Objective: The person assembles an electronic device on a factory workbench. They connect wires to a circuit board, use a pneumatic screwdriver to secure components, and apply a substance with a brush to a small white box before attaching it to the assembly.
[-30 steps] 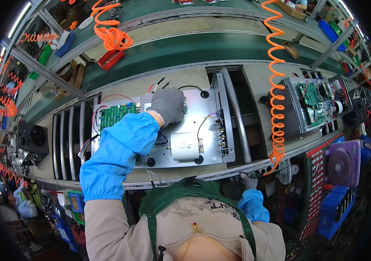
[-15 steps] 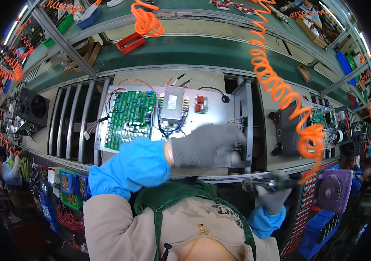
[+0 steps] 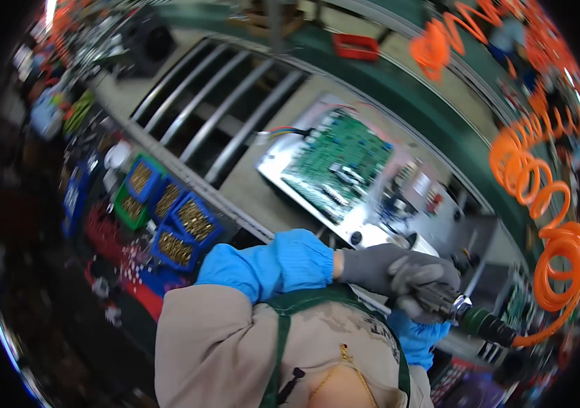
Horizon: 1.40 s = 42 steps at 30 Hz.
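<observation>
My right hand (image 3: 418, 291), in a grey glove, is wrapped round an air screwdriver (image 3: 445, 299). The tool's dark-green rear end (image 3: 484, 322) leads into an orange coiled hose. Against the right hand lies my left hand (image 3: 375, 264), also gloved; its fingers are blurred and partly covered, so their grip does not show. Just beyond both hands is a metal chassis (image 3: 365, 233) carrying a green circuit board (image 3: 341, 163) with a clear film-like shine. A transformer (image 3: 418, 185) and small red parts (image 3: 434, 201) sit on the chassis beside the board.
Blue bins (image 3: 195, 219) and a green bin (image 3: 131, 205) of brass-coloured fasteners stand at the left. Metal rollers (image 3: 235, 115) run left of the chassis. The coiled orange hose (image 3: 562, 251) hangs at the right. A red tray (image 3: 356, 47) lies on the far green belt.
The view has swung left and tilted, bringing the fastener bins closer to the middle. My left hand has left the chassis's right end and met my right hand with the screwdriver.
</observation>
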### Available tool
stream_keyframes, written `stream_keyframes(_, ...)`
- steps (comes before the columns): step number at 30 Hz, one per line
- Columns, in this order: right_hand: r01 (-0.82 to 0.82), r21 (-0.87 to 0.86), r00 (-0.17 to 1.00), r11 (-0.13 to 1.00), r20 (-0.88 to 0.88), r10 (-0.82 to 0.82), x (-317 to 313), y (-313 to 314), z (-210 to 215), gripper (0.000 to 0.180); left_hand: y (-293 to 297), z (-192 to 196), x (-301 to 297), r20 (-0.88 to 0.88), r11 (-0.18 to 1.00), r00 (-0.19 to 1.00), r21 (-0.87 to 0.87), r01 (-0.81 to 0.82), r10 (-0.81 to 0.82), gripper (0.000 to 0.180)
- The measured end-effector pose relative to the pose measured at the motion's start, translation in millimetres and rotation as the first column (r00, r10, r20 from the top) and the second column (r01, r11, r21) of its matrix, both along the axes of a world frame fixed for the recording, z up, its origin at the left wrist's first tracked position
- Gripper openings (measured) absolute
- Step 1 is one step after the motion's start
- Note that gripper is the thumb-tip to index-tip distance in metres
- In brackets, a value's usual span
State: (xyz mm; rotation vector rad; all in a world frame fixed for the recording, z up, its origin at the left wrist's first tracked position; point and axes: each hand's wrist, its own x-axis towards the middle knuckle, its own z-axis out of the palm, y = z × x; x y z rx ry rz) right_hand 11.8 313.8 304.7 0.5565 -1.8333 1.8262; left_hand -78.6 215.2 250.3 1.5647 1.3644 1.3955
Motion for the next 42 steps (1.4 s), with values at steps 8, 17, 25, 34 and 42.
stream_keyframes(8, 0.25, -0.16, 0.959, 0.955, 0.181, -0.22, -28.6, -6.1, -20.8, 0.05, -137.2, -13.1, -85.8, -0.073, 0.807, 0.813, -0.096, -0.583, 0.578, 0.031)
stream_keyframes(17, 0.275, -0.04, 0.933, 0.961, 0.254, -0.256, -35.4, -16.5, -16.8, 0.059, -465.8, -139.1, -229.7, -0.825, -0.537, -0.295, -0.012, -0.844, 0.483, 0.027)
stream_keyframes(25, 0.337, -0.014, 0.898, 0.942, 0.306, -0.317, -36.2, -23.3, -19.7, 0.058, -491.4, -157.6, -292.8, -0.915, -0.642, 0.3, -0.404, -0.651, 0.271, 0.024)
stream_keyframes(34, 0.374, 0.026, 0.88, 0.927, 0.307, -0.363, -41.0, -30.0, -19.0, 0.056, -500.1, -163.8, -290.7, -0.959, -0.636, 0.137, -0.269, -0.724, 0.25, 0.02)
stream_keyframes(42, 0.32, -0.007, 0.899, 0.947, 0.316, -0.302, -45.4, -30.6, -21.3, 0.064, -502.0, -154.6, -271.5, -0.936, -0.658, -0.034, -0.219, -0.72, 0.349, 0.014)
